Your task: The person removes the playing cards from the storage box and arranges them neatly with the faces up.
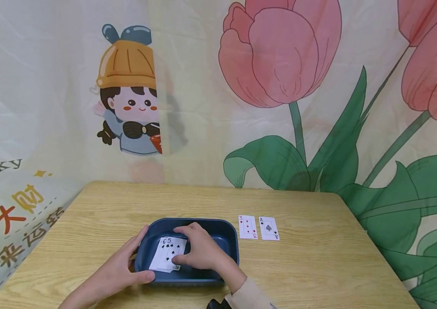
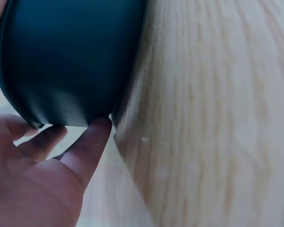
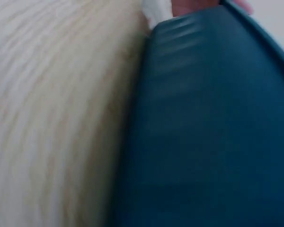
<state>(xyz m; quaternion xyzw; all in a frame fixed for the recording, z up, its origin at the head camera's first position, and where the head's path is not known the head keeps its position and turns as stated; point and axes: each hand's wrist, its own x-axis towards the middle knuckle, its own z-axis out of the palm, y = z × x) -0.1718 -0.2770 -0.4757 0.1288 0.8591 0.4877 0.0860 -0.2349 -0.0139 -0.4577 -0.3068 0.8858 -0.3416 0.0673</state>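
A dark blue plastic box stands on the table. Inside, toward its left end, lies a small pile of playing cards, the five of spades on top and a six peeking out behind. My left hand grips the box's left end, thumb at the front corner and fingers along the side; the left wrist view shows the fingers at the box's edge. My right hand is over the box with thumb and fingers spread apart, the thumb at the pile's right edge. Whether it touches the cards, I cannot tell.
To the right of the box, a three of diamonds and an ace of spades lie face up side by side on the wooden table. A printed cloth with tulips hangs behind the table's far edge.
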